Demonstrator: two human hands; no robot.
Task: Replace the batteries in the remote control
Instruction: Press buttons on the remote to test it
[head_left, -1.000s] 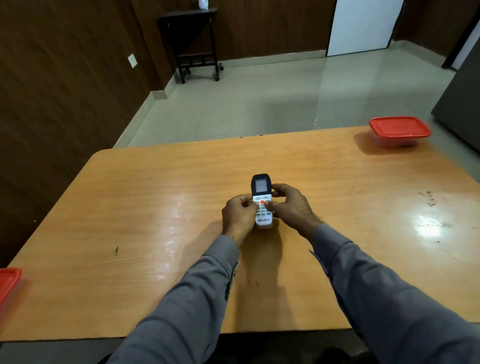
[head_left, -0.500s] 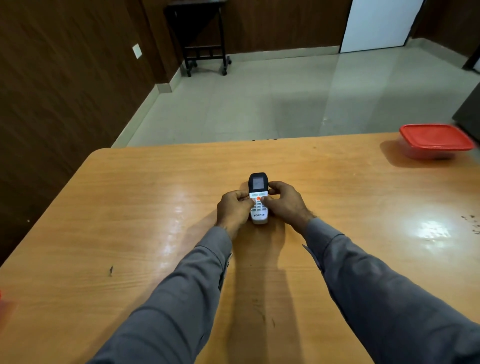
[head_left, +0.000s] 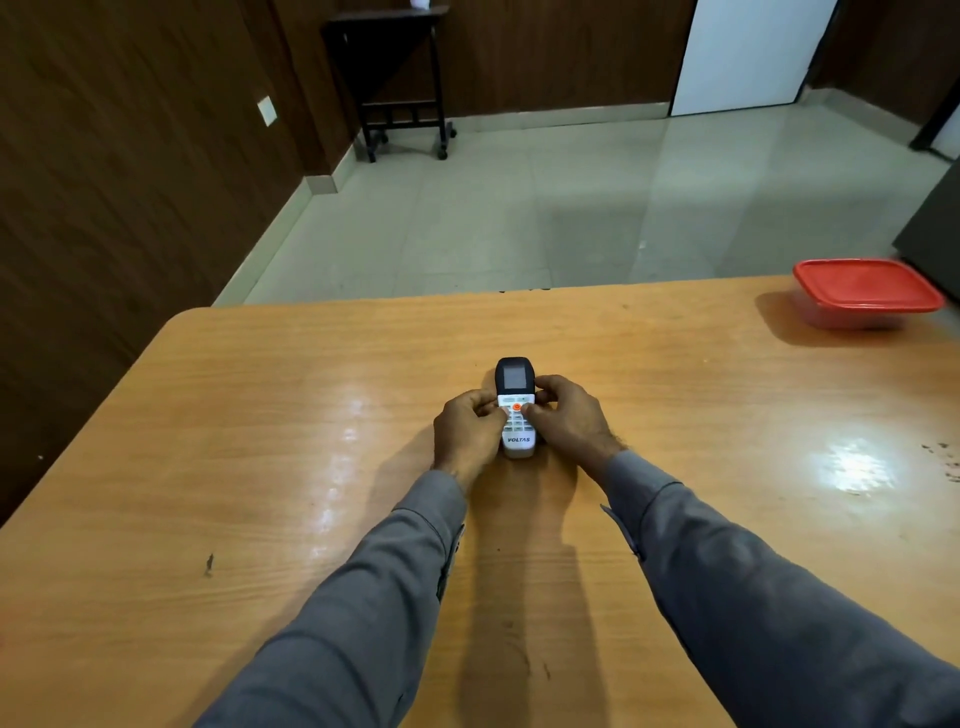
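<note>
A white remote control (head_left: 516, 410) with a black screen end and an orange button lies face up in the middle of the wooden table (head_left: 260, 415). My left hand (head_left: 465, 436) grips its left side and my right hand (head_left: 566, 421) grips its right side, thumbs resting on the button face. The remote's back and its battery cover are hidden underneath. No loose batteries are in view.
A clear container with a red lid (head_left: 865, 293) stands at the table's far right corner. Beyond the table's far edge lies tiled floor, with a dark wheeled stand (head_left: 395, 78) against the wood-panelled wall.
Both hands stay on the remote in the same grip. The view has shifted, so the red-lidded container sits further right and the red item at the left edge is out of frame.
</note>
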